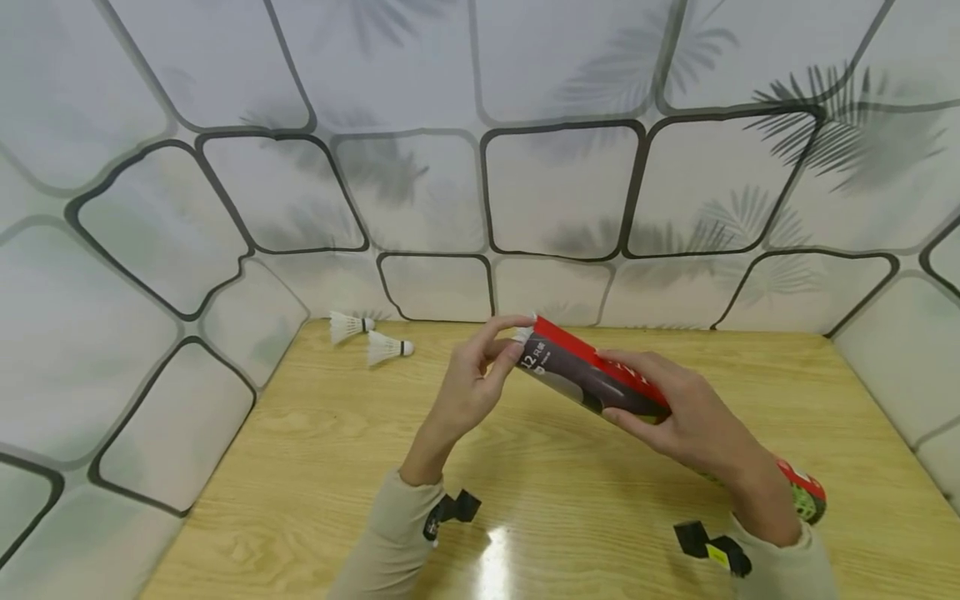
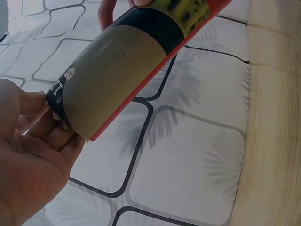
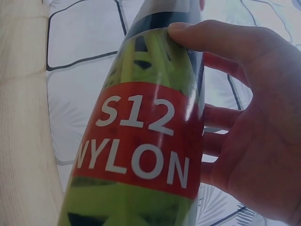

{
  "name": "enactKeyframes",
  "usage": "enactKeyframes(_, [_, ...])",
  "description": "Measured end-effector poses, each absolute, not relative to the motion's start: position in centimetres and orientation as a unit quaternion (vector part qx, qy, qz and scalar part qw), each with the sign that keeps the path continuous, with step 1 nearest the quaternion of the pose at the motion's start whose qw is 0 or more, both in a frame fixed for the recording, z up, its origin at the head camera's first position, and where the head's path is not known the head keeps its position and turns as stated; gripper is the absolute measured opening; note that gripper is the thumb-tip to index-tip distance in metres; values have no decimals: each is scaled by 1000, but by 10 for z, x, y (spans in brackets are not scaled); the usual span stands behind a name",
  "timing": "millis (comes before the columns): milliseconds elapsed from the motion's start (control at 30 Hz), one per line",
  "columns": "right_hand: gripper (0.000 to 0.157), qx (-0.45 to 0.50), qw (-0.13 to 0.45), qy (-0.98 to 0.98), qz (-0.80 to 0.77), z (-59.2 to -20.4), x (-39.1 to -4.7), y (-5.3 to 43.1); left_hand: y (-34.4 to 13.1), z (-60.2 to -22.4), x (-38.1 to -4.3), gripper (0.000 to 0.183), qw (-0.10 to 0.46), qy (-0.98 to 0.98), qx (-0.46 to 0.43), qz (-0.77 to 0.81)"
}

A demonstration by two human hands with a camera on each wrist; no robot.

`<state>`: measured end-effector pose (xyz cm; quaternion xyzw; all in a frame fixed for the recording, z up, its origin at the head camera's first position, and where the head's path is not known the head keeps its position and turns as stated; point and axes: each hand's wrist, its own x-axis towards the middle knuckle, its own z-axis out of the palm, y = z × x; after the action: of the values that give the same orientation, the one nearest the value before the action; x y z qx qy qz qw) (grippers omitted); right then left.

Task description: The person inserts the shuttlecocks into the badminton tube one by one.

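Observation:
A shuttlecock tube (image 1: 577, 367), printed red, black and green with "S12 NYLON" on its side, is held tilted above the table. My right hand (image 1: 693, 408) grips it around the middle, thumb on one side and fingers on the other. Its lower end shows past my right forearm. At the raised mouth, my left hand (image 1: 476, 375) pinches the white skirt of a shuttlecock (image 1: 522, 334), which pokes out of the tube; the rest of it is hidden inside. In the left wrist view, the thumb and fingers lie right at the tube's rim.
Two white shuttlecocks, one at the back (image 1: 348, 327) and one nearer (image 1: 388, 347), lie on their sides at the table's far left. The wooden table (image 1: 322, 467) ends against a patterned cloth wall (image 1: 562, 192), with more cloth at both sides.

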<state>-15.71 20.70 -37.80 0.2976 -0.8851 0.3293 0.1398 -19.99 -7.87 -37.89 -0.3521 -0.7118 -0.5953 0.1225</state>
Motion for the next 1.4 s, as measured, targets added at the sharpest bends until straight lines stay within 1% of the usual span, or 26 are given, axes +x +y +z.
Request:
enactKeyframes(167, [70, 300, 143, -885, 326, -378, -157, 208, -76, -380, -199, 35, 115, -712, -358, -593])
enactKeyframes(333, [71, 301, 144, -884, 328, -379, -157, 208, -75, -381, -198, 36, 127, -721, -356, -581])
enactKeyframes(533, [69, 307, 144, -879, 334, -380, -159, 208, -75, -381, -198, 36, 124, -717, -348, -591])
enactKeyframes(667, [69, 299, 139, -883, 333, -381, -158, 210, -78, -380, -197, 36, 132, -718, -336, -595])
enactKeyframes(833, [69, 278, 143, -891, 328, -380, -157, 215, -90, -378, -202, 32, 158, -711, -322, -605])
enactKeyframes(1000, [70, 272, 146, -893, 328, -378, -158, 216, -110, -377, -213, 24, 210, -702, -299, -611])
enactKeyframes(1167, [69, 273, 149, -891, 329, -378, -158, 217, -130, -379, -221, 21, 258, -708, -261, -604])
enactKeyframes(1400, [69, 278, 153, -888, 332, -380, -158, 219, -154, -387, -233, 22, 283, -738, -198, -580])
